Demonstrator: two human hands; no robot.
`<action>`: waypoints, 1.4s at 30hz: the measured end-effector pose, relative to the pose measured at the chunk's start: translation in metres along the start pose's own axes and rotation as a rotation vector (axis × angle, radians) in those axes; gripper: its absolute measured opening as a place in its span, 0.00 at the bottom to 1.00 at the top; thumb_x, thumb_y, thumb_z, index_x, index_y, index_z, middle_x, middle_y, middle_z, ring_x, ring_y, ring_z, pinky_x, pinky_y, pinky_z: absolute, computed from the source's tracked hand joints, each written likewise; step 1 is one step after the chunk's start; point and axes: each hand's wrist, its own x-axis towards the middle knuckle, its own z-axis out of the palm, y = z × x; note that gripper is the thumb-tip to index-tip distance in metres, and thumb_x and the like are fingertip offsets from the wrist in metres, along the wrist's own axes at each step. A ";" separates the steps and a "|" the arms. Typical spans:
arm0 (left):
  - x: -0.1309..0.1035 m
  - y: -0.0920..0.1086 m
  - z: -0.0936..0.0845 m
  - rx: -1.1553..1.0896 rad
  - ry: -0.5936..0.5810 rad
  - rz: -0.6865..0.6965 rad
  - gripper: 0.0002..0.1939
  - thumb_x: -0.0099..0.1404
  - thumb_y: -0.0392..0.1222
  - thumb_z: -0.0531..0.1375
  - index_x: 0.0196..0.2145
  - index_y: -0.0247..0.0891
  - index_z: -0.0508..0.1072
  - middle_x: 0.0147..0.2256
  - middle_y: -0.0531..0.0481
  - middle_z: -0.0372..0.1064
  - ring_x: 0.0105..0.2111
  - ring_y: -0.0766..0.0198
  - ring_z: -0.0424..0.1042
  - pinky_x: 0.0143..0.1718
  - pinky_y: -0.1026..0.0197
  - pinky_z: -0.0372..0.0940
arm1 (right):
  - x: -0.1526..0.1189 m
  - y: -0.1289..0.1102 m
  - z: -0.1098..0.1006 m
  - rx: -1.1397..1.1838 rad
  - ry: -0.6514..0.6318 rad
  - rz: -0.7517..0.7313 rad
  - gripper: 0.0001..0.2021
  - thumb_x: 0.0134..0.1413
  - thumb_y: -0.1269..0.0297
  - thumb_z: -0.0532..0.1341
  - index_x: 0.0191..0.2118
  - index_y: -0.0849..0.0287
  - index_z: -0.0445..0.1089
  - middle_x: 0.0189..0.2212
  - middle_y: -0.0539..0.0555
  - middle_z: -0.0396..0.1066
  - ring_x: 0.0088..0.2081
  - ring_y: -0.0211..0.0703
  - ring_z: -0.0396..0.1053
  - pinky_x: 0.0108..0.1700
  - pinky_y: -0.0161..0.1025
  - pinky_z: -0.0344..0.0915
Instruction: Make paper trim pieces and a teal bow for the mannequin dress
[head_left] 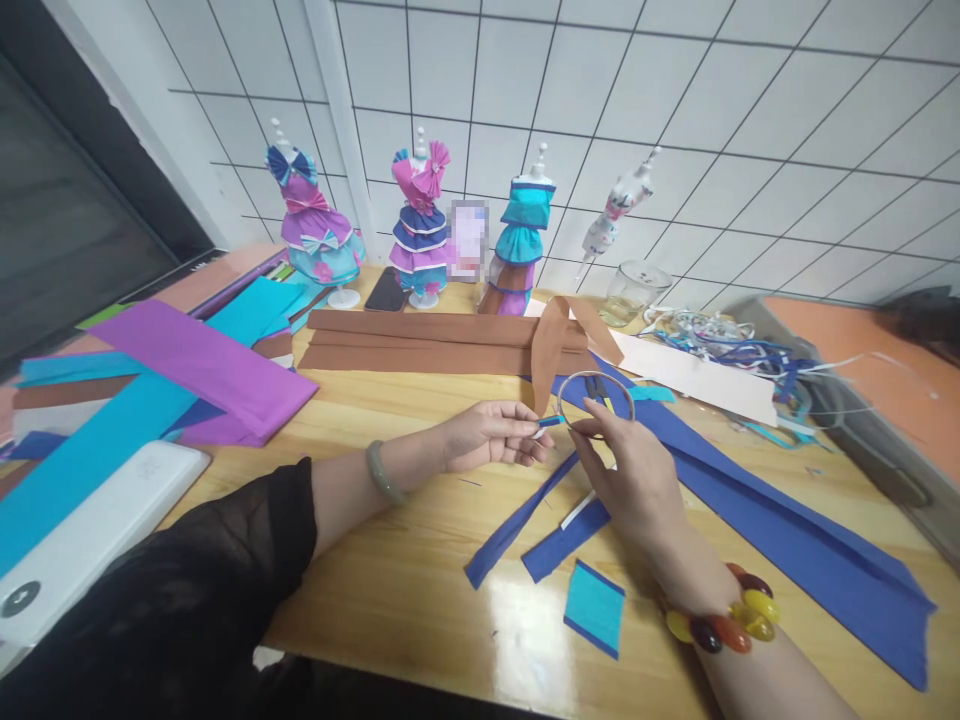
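Over the middle of the table, my left hand [495,435] pinches a small folded piece of blue and teal crepe paper [551,421] between thumb and fingers. Close beside it, my right hand [634,465] has its thumb and fingers closed on a thin wire loop [632,398], which stands up above the fingers. Whether the loop touches the folded piece I cannot tell. A dark tool with yellow on it [598,388] lies behind the loop, partly covered. Narrow dark blue strips [517,525] and a teal square with blue edges [595,608] lie below my hands.
Several small dress forms, one a paper-clad mannequin [525,230], stand along the tiled wall. Brown paper [420,342] spans the back, and a long blue sheet [795,530] lies right. Purple paper [217,370] and a white box-like object [112,530] are left. A glass jar [634,295] stands behind.
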 end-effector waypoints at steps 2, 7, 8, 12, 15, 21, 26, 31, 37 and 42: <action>0.001 0.001 -0.001 -0.027 0.035 0.011 0.11 0.54 0.37 0.64 0.33 0.32 0.68 0.33 0.43 0.72 0.33 0.63 0.73 0.39 0.58 0.64 | 0.000 0.001 0.000 -0.006 0.002 -0.011 0.21 0.56 0.70 0.55 0.55 0.59 0.55 0.33 0.54 0.75 0.33 0.46 0.70 0.35 0.41 0.64; 0.002 0.002 -0.002 -0.055 0.093 0.039 0.11 0.53 0.36 0.64 0.33 0.31 0.68 0.31 0.45 0.71 0.30 0.66 0.72 0.36 0.61 0.64 | -0.003 0.004 0.003 0.028 -0.029 -0.042 0.19 0.56 0.70 0.54 0.54 0.60 0.59 0.33 0.56 0.74 0.34 0.45 0.70 0.36 0.41 0.65; 0.003 0.002 -0.003 -0.052 0.101 0.044 0.10 0.53 0.36 0.64 0.33 0.31 0.68 0.30 0.45 0.71 0.30 0.67 0.71 0.35 0.62 0.64 | -0.003 0.004 0.003 0.042 -0.042 -0.043 0.18 0.56 0.69 0.54 0.53 0.60 0.59 0.32 0.56 0.73 0.34 0.45 0.70 0.35 0.40 0.65; 0.003 0.002 -0.002 -0.021 0.115 0.055 0.10 0.54 0.36 0.64 0.33 0.31 0.68 0.29 0.47 0.70 0.28 0.69 0.71 0.32 0.65 0.64 | -0.003 0.001 0.004 0.129 -0.148 -0.032 0.16 0.57 0.69 0.52 0.52 0.59 0.61 0.30 0.55 0.72 0.31 0.43 0.70 0.33 0.38 0.65; 0.003 0.003 -0.001 0.002 0.115 0.042 0.10 0.53 0.36 0.64 0.32 0.31 0.68 0.28 0.47 0.70 0.27 0.69 0.71 0.31 0.65 0.64 | -0.002 -0.001 0.002 0.200 -0.242 -0.008 0.16 0.57 0.66 0.53 0.51 0.59 0.60 0.30 0.54 0.71 0.29 0.41 0.69 0.30 0.37 0.65; 0.001 0.002 -0.001 0.088 0.054 -0.017 0.12 0.53 0.40 0.64 0.34 0.31 0.68 0.30 0.46 0.72 0.27 0.67 0.72 0.31 0.64 0.64 | 0.001 -0.009 -0.001 0.281 -0.381 0.057 0.09 0.57 0.62 0.53 0.43 0.58 0.64 0.28 0.53 0.70 0.27 0.40 0.68 0.28 0.35 0.63; 0.001 0.001 -0.001 0.115 0.011 -0.059 0.14 0.53 0.41 0.65 0.34 0.33 0.67 0.31 0.45 0.73 0.28 0.65 0.73 0.30 0.65 0.64 | 0.000 -0.012 0.008 0.380 -0.336 0.029 0.09 0.59 0.65 0.51 0.37 0.57 0.67 0.30 0.55 0.69 0.31 0.41 0.68 0.33 0.37 0.64; 0.000 0.002 0.003 0.143 0.026 -0.033 0.15 0.53 0.42 0.65 0.34 0.32 0.66 0.30 0.44 0.73 0.24 0.67 0.72 0.27 0.66 0.63 | 0.001 -0.011 0.011 0.575 -0.291 0.097 0.09 0.59 0.65 0.51 0.37 0.57 0.68 0.32 0.55 0.70 0.34 0.42 0.69 0.36 0.38 0.65; 0.002 0.002 0.001 0.169 0.119 0.051 0.15 0.54 0.45 0.63 0.33 0.34 0.63 0.23 0.50 0.71 0.17 0.70 0.68 0.21 0.68 0.60 | 0.002 -0.012 0.009 0.624 -0.346 0.215 0.10 0.59 0.62 0.51 0.30 0.58 0.65 0.25 0.51 0.65 0.27 0.39 0.63 0.31 0.36 0.61; 0.003 0.000 -0.003 0.220 0.146 0.130 0.16 0.56 0.47 0.61 0.35 0.35 0.61 0.25 0.50 0.71 0.19 0.68 0.70 0.21 0.68 0.60 | 0.000 -0.012 0.008 0.687 -0.387 0.312 0.13 0.59 0.59 0.50 0.26 0.58 0.61 0.23 0.49 0.60 0.26 0.38 0.59 0.30 0.35 0.58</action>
